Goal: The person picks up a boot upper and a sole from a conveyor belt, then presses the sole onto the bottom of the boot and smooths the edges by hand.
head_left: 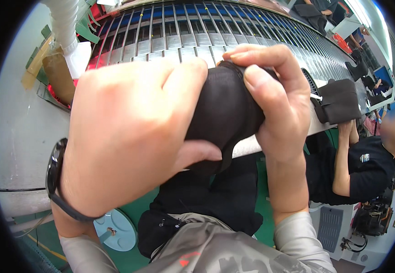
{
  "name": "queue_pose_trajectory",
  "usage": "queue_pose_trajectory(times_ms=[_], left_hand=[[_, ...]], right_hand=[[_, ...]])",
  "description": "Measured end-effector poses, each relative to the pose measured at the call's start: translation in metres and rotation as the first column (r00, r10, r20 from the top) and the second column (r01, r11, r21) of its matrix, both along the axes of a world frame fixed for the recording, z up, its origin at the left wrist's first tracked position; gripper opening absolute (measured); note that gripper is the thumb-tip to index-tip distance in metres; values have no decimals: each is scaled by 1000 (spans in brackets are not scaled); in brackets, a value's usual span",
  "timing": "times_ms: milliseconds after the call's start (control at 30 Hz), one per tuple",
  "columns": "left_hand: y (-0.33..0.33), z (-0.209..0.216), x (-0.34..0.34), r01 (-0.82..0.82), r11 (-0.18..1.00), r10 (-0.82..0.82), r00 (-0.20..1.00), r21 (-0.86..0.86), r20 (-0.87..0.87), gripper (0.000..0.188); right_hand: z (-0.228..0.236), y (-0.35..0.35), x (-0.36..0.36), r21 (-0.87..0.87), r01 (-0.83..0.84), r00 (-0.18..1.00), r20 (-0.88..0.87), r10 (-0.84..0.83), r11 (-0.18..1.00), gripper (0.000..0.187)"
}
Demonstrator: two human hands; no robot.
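Observation:
A curved black fabric piece (224, 107) is held up close in front of me, stretched between both hands. A seam or edge band runs along its right part. My left hand (129, 123) is closed on its left side, with the back of the hand toward me and the thumb along the lower edge. My right hand (281, 98) grips the right end, its thumb pressed on the near face and its fingers curled over the top edge. Part of the fabric is hidden behind my left hand.
Behind the fabric runs a conveyor of metal slats (170, 29). A white flexible duct (65, 27) hangs at the far left. On the right, a co-worker in a black shirt (365, 168) holds dark fabric (340, 100). A round light-blue stool-like disc (115, 230) stands below my left arm.

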State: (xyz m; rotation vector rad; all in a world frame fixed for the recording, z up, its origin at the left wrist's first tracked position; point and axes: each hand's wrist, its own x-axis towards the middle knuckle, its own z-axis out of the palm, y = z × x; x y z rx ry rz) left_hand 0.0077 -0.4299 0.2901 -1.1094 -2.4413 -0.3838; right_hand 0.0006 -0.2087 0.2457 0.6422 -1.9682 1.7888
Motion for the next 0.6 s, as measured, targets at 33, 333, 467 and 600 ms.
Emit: queue_pose_trajectory(times_ms=[33, 333, 467, 600], left_hand=[[-1, -2, -4, -9, 999, 8, 1000, -35, -28, 90], [8, -3, -42, -73, 993, 58, 986, -93, -154, 79], [14, -2, -47, -20, 999, 18, 997, -32, -69, 80], [14, -5, -51, -2, 1000, -1, 994, -25, -110, 82]], right_hand=[[0, 0, -3, 19, 6, 999, 36, -7, 1000, 25], [-27, 6, -38, -524, -119, 931, 236, 278, 843, 49], [-24, 13, -41, -416, -118, 938, 252, 239, 902, 51], [-24, 16, -45, -376, -110, 937, 269, 222, 920, 51]])
